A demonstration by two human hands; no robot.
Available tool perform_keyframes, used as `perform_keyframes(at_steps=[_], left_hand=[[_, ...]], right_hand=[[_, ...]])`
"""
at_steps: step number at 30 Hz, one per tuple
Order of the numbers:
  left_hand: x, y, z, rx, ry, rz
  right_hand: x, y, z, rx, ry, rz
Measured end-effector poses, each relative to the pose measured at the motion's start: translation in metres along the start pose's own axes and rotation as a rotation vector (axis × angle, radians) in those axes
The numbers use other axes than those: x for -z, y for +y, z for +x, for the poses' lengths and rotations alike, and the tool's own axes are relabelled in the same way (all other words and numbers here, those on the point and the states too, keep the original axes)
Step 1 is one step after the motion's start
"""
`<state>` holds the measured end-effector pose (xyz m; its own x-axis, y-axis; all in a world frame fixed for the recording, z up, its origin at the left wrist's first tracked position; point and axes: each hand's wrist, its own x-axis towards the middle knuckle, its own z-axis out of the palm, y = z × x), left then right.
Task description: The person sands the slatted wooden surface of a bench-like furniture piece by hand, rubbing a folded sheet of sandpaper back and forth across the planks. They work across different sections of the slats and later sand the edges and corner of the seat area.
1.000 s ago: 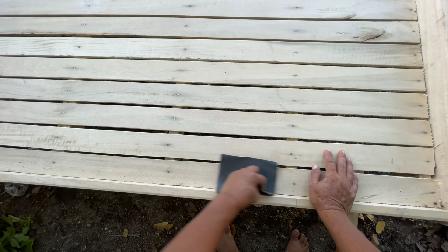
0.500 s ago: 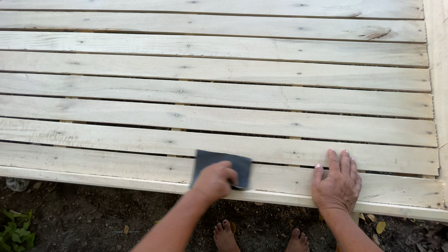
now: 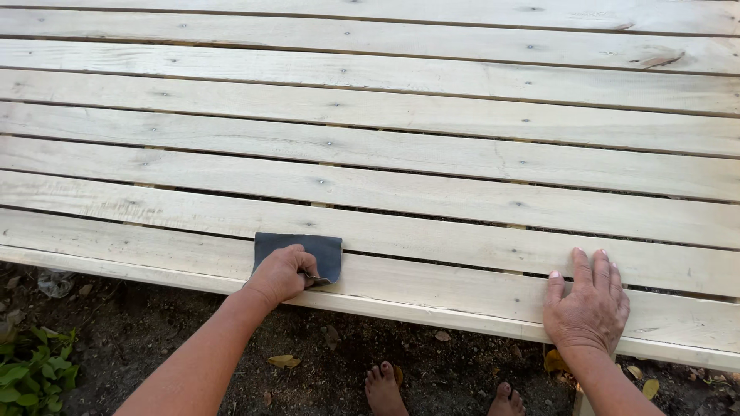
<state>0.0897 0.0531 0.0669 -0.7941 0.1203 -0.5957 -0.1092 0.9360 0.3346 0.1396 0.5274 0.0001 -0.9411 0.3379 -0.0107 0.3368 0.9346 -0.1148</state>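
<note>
Leftward since the earlier frames: the left hand (image 3: 281, 273) and its dark grey rectangular sheet of sandpaper (image 3: 302, 254) have slid along the front board, away from the right hand, which has kept its spot.

At far left, a small green leafy plant (image 3: 31, 377) sits on the dark bare soil (image 3: 154, 323) below the boards. The left hand is curled over the near edge of the sandpaper, fingers gripping it and pressing it flat onto the pale unfinished wooden slatted platform (image 3: 432, 146). The sheet lies on the nearest plank, just beside the front edge, its far corners poking out past the knuckles.

Two bare feet (image 3: 439, 389) stand on the soil between the arms. At right, the right hand (image 3: 587, 304) is open, palm down, fingers spread, holding nothing, bracing on the same front plank well apart from the sandpaper.

To do it well, judging from this: keep the sheet flat under the palm, stroke along the grain, even pressure, don't let the paper fold at the plank edge, watch the nail heads and gaps so it doesn't snag, keep the bracing hand clear of the stroke.
</note>
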Motion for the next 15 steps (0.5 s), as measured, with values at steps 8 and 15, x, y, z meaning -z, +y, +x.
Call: perform_keyframes(at_steps=[8,15], left_hand=[[-0.064,0.15,0.006,-0.319,-0.083,-0.087],[0.003,-0.033,0.003,-0.038,0.007,-0.074]], right_hand=[[-0.02,-0.142,-0.027,-0.087,-0.104,0.067],[-0.021,-0.176,-0.041,-0.109,-0.129,0.043]])
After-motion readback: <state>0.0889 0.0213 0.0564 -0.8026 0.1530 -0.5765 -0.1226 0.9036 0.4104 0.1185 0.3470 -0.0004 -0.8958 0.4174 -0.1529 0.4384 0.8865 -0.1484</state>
